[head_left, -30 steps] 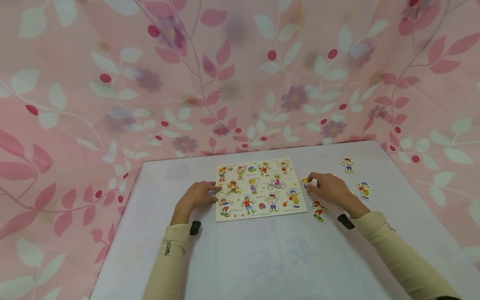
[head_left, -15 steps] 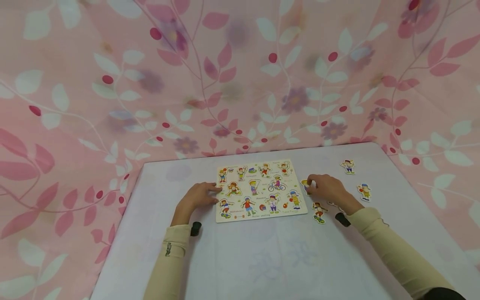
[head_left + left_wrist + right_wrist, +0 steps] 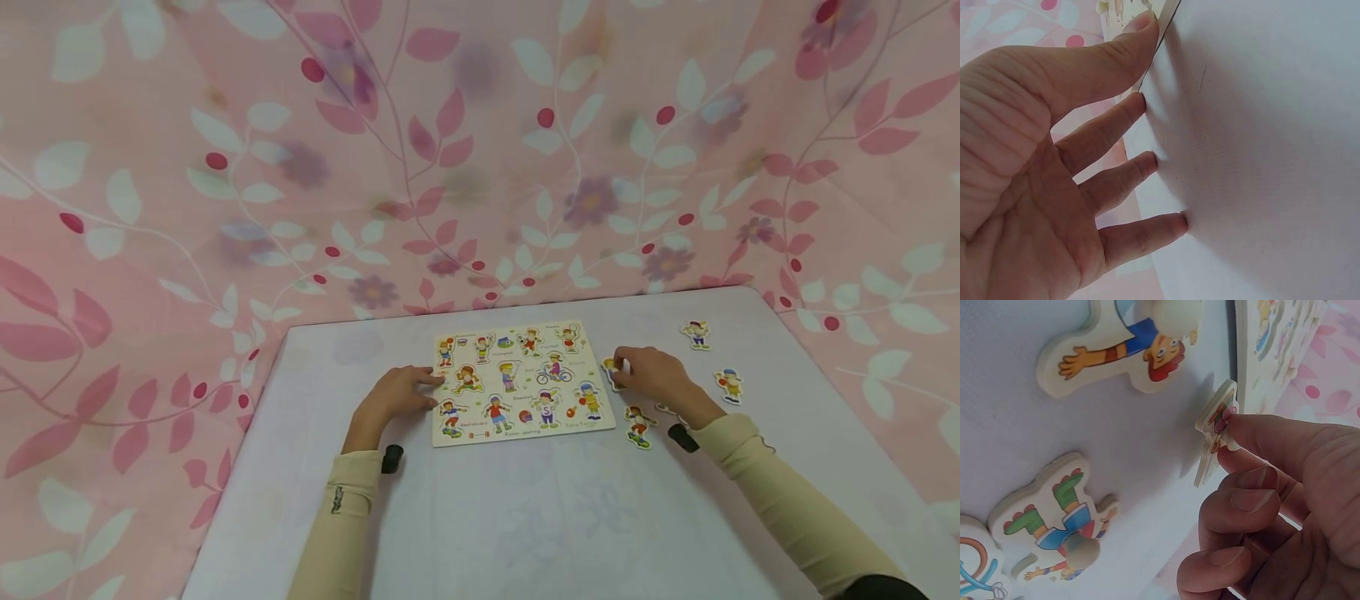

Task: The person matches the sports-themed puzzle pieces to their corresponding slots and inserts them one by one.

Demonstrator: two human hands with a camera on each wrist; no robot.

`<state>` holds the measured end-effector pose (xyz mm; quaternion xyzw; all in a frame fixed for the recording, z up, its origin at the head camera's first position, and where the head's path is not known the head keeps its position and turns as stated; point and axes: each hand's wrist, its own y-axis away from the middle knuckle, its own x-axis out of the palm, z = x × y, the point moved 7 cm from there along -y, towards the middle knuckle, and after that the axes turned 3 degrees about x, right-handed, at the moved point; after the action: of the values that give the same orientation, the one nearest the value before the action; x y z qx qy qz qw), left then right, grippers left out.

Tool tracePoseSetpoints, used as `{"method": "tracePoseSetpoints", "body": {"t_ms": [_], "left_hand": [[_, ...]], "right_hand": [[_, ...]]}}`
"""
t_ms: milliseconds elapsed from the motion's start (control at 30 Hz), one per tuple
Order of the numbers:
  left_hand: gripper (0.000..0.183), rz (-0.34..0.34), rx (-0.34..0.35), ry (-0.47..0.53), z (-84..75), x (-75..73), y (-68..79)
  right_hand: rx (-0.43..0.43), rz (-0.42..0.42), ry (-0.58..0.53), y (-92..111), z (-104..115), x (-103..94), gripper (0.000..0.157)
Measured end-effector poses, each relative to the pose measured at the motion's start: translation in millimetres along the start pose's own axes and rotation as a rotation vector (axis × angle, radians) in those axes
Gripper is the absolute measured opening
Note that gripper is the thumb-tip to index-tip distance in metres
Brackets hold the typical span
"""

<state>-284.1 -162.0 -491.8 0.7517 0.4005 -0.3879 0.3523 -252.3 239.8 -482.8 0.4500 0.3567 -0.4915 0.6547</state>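
A flat puzzle board (image 3: 600,421) with printed sports figures lies on the table. My left hand (image 3: 397,392) is at its left edge, the thumb (image 3: 1141,25) on the board's rim and the other fingertips on the cloth. Just off the board's right side, my right hand (image 3: 652,375) pinches a small wooden puzzle piece (image 3: 1216,419) between thumb and forefinger. That piece stands tilted on edge beside the board, its picture seen at a slant. The right hand's other fingers are curled.
Loose puzzle pieces lie around the right hand: a skateboarder (image 3: 638,427) in front, two figures (image 3: 696,333) further right, and one partly hidden under the wrist. Close up, a red-haired figure (image 3: 1107,353) and a roller skater (image 3: 1069,519) have round knobs. A floral curtain (image 3: 480,167) hangs behind.
My right thumb and forefinger have drawn closer together at the puzzle piece, and the right forearm has shifted slightly left. The left hand and the board have stayed put.
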Motion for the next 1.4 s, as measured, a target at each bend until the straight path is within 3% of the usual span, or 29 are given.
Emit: {"method": "tracePoseSetpoints", "body": {"t_ms": [533,1000,1400], "left_hand": [[0.050,0.000,-0.022,0.028,4.6,2.0,1.6],[0.050,0.002,0.001,0.028,-0.6,-0.8,2.8],[0.050,0.002,-0.009,0.038,0.7,-0.8,2.1]], "right_hand": [[-0.061,-0.032,-0.002,-4.9,23.3,0.7,0.018],[-0.155,-0.054,-0.022,-14.1,72.2,4.6,0.014],[-0.222,-0.047,-0.030,-34.0,115.4,20.2,0.015]]}}
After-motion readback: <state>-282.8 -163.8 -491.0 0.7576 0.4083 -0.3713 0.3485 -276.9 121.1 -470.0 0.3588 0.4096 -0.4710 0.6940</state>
